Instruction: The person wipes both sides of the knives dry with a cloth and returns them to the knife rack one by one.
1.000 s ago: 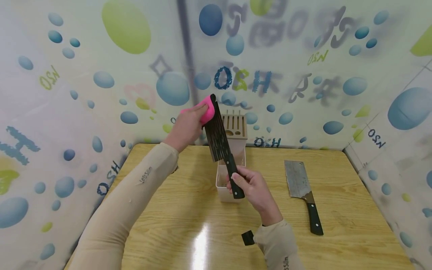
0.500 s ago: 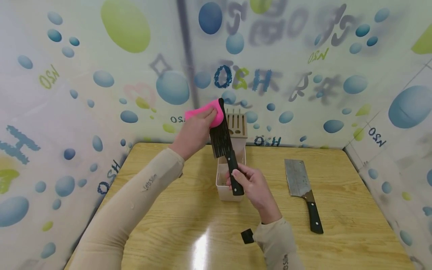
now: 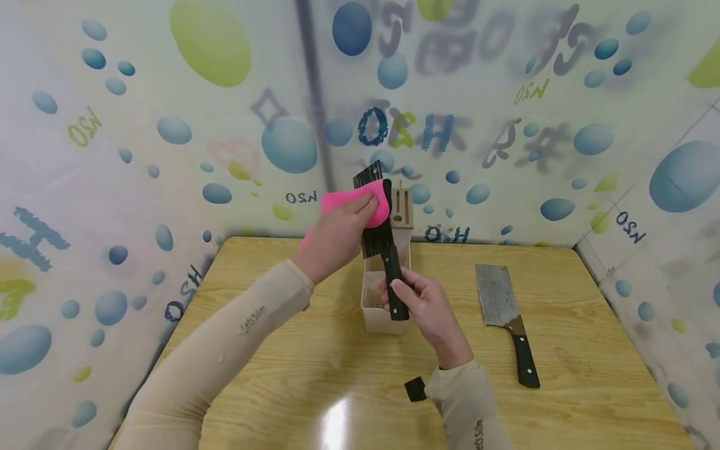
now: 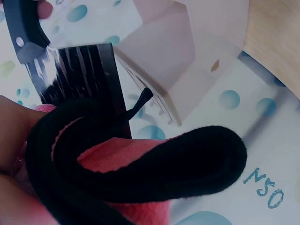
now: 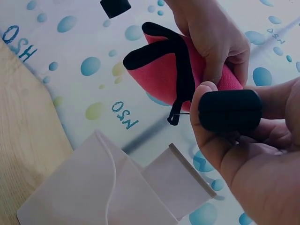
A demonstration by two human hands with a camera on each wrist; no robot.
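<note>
My right hand (image 3: pixel 430 312) grips the black handle of a kitchen knife (image 3: pixel 378 240), its dark, streaked blade pointing up and away above the table. With my left hand (image 3: pixel 337 240) I pinch a pink cloth (image 3: pixel 379 212) with black edging, folded over the blade about midway; the blade's tip shows beyond it. The left wrist view shows the cloth (image 4: pixel 136 157) wrapped about the blade (image 4: pixel 84 70). From the right wrist, the handle's butt end (image 5: pixel 229 110) faces the camera, fingers curled round it. Part of the blade is hidden by cloth and hand.
Behind the knife stands a white knife holder (image 3: pixel 384 322) with a slotted beige top (image 3: pixel 402 209). A cleaver (image 3: pixel 497 297) with a black handle lies on the wooden table (image 3: pixel 568 325) at the right. Patterned walls (image 3: pixel 484 75) enclose the table's back and sides.
My left hand and the cloth have slid from the blade's tip down toward the handle and to the right, so the tip now shows. The right hand keeps its grip, the knife slightly more upright.
</note>
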